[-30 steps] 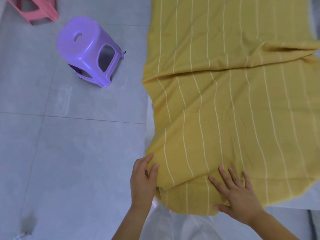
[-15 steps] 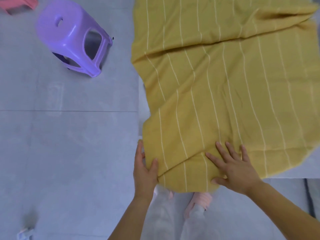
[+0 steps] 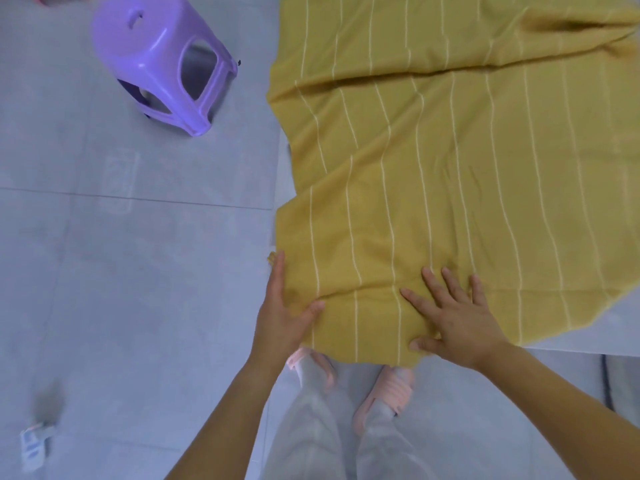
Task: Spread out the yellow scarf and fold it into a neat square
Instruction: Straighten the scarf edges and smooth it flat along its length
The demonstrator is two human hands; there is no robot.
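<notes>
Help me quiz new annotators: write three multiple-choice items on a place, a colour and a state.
1. Where is the purple stool? A. on the table B. on the floor, left of the scarf C. under the scarf
2. The scarf's stripes are: A. black B. red C. white
3. The right hand is: A. a fist B. flat on the scarf, fingers spread C. off the scarf
Answers: 1 B, it stands on the floor beside the cloth; 2 C, pale lines cross the yellow; 3 B, palm lies near the edge.

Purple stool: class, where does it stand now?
In the head view, the purple stool stands upper left on the grey floor, left of the yellow scarf, apart from it.
</notes>
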